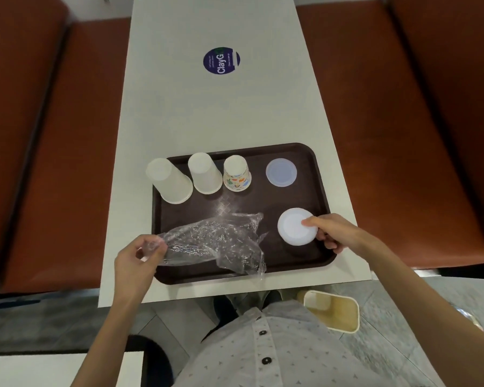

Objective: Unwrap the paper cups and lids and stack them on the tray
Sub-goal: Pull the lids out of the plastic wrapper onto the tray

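Progress looks well advanced, we judge. On the tray (266, 196), the empty plastic wrap (218, 241) stretches across the near half, one end pinched in the curled fingers of our left hand (136, 258). Along the far edge stand the upturned large white cup (169, 181), smaller white cup (204, 174) and printed cup (236, 174); single or nested, we cannot tell. A translucent lid (281, 172) lies far right. Our right hand (333, 230) grips the white lids (295, 230) by the rim over the near right corner; setting them down and discarding the wrap seem to remain.
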The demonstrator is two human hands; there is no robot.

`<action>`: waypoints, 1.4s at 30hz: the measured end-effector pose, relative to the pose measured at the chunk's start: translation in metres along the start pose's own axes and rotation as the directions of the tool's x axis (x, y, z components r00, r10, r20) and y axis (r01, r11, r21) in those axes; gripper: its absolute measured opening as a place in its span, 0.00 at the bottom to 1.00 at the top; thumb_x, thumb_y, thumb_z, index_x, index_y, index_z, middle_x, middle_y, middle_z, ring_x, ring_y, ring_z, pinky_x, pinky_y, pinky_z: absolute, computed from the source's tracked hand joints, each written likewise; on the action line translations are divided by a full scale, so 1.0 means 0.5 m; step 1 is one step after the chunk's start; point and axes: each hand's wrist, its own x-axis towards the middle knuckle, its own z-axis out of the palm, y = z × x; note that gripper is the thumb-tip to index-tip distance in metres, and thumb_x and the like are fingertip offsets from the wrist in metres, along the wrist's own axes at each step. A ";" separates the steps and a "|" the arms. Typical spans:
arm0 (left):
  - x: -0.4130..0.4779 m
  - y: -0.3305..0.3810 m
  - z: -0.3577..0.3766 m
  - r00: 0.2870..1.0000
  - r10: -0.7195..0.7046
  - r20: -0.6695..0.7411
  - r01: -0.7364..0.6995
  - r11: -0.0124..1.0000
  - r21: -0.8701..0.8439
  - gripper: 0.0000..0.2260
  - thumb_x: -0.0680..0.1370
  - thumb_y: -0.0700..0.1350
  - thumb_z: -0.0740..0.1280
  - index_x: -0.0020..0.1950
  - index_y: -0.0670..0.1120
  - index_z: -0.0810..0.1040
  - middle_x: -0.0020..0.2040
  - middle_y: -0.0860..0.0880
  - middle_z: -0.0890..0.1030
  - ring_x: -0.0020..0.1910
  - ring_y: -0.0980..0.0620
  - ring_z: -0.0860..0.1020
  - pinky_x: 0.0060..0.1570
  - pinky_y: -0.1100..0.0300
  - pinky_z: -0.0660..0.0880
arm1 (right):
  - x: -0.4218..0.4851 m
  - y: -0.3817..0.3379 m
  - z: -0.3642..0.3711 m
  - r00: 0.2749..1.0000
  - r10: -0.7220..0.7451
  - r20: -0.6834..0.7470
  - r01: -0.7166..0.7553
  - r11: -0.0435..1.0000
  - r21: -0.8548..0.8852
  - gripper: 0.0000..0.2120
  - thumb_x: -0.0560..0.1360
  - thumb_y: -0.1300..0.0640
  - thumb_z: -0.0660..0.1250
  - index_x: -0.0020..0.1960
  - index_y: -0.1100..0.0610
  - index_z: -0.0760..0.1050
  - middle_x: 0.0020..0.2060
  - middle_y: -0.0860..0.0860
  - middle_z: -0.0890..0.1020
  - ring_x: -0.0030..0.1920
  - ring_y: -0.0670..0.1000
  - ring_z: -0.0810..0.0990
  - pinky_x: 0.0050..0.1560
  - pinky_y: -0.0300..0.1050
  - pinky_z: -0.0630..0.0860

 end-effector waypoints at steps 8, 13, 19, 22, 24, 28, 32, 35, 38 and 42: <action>-0.024 0.022 -0.031 1.000 -0.018 0.022 0.020 0.997 -0.074 0.06 0.71 0.48 0.70 0.45 0.59 0.82 0.38 0.55 0.84 0.35 0.58 0.79 0.26 0.68 0.72 | 0.002 0.000 -0.009 0.987 -0.105 -0.124 0.088 0.987 -0.134 0.16 0.77 0.47 0.67 0.57 0.57 0.73 0.33 0.55 0.74 0.22 0.48 0.67 0.23 0.37 0.62; -0.033 0.027 -0.026 0.997 -0.012 0.081 0.018 0.997 -0.079 0.14 0.76 0.37 0.72 0.45 0.58 0.83 0.37 0.58 0.84 0.31 0.64 0.76 0.31 0.75 0.70 | 0.009 0.007 -0.014 0.982 -0.108 -0.152 0.092 0.990 -0.108 0.20 0.78 0.50 0.68 0.67 0.54 0.70 0.33 0.56 0.76 0.20 0.48 0.67 0.21 0.36 0.61; -0.034 0.087 -0.019 0.980 0.045 0.193 -0.024 0.994 -0.107 0.11 0.69 0.57 0.72 0.48 0.57 0.84 0.44 0.53 0.85 0.40 0.54 0.82 0.40 0.62 0.77 | -0.006 -0.006 -0.021 0.980 -0.117 -0.162 0.092 0.984 -0.153 0.22 0.78 0.46 0.67 0.68 0.53 0.70 0.34 0.55 0.79 0.24 0.48 0.72 0.22 0.37 0.64; -0.021 0.142 -0.002 0.964 0.117 0.238 -0.088 0.987 -0.131 0.07 0.71 0.50 0.72 0.47 0.58 0.84 0.45 0.53 0.86 0.43 0.55 0.83 0.44 0.61 0.78 | -0.036 -0.014 -0.042 0.891 -0.312 -0.329 0.208 0.926 -0.315 0.23 0.77 0.41 0.66 0.66 0.51 0.71 0.37 0.50 0.80 0.35 0.48 0.79 0.33 0.38 0.70; -0.008 0.174 0.009 0.950 0.161 0.267 -0.125 0.981 -0.146 0.07 0.72 0.45 0.72 0.48 0.55 0.84 0.45 0.52 0.86 0.44 0.53 0.84 0.45 0.61 0.78 | -0.060 -0.032 -0.046 0.781 -0.478 -0.403 0.323 0.860 -0.394 0.21 0.76 0.40 0.66 0.64 0.48 0.74 0.39 0.47 0.80 0.38 0.46 0.79 0.35 0.36 0.70; 0.012 0.201 0.033 0.927 0.179 0.330 -0.140 0.981 -0.137 0.08 0.76 0.38 0.73 0.50 0.50 0.85 0.46 0.50 0.86 0.46 0.48 0.84 0.48 0.54 0.80 | -0.082 -0.041 -0.013 0.743 -0.643 -0.186 0.437 0.677 -0.592 0.30 0.72 0.40 0.71 0.71 0.45 0.68 0.61 0.45 0.72 0.58 0.45 0.74 0.56 0.37 0.72; 0.015 0.186 0.062 0.924 0.153 0.349 -0.134 0.988 -0.078 0.09 0.76 0.36 0.72 0.48 0.51 0.85 0.47 0.53 0.86 0.49 0.51 0.84 0.52 0.55 0.79 | -0.057 -0.008 0.028 0.814 -0.581 -0.013 0.363 0.525 -0.770 0.41 0.69 0.35 0.72 0.76 0.45 0.59 0.75 0.48 0.59 0.73 0.52 0.61 0.72 0.53 0.66; 0.011 0.165 0.076 0.925 0.132 0.357 -0.111 0.991 -0.079 0.10 0.75 0.35 0.73 0.46 0.50 0.85 0.48 0.52 0.86 0.50 0.51 0.83 0.54 0.56 0.78 | -0.038 -0.001 0.027 0.794 -0.606 -0.050 0.362 0.538 -0.761 0.41 0.69 0.38 0.73 0.76 0.46 0.59 0.75 0.48 0.60 0.73 0.53 0.61 0.72 0.54 0.66; 0.000 0.149 0.092 0.920 0.135 0.368 -0.119 0.991 -0.066 0.14 0.75 0.35 0.73 0.44 0.56 0.85 0.47 0.54 0.86 0.48 0.55 0.83 0.50 0.64 0.77 | -0.029 0.003 0.023 0.766 -0.638 -0.079 0.383 0.551 -0.742 0.40 0.69 0.43 0.75 0.75 0.49 0.60 0.72 0.49 0.64 0.70 0.53 0.65 0.68 0.53 0.70; -0.007 0.126 0.107 0.925 0.116 0.361 -0.107 0.993 -0.045 0.14 0.75 0.37 0.73 0.44 0.59 0.84 0.47 0.54 0.86 0.45 0.55 0.83 0.50 0.58 0.79 | -0.017 0.013 0.030 0.761 -0.639 -0.111 0.369 0.567 -0.736 0.41 0.68 0.46 0.77 0.75 0.50 0.60 0.71 0.50 0.66 0.68 0.54 0.68 0.66 0.52 0.72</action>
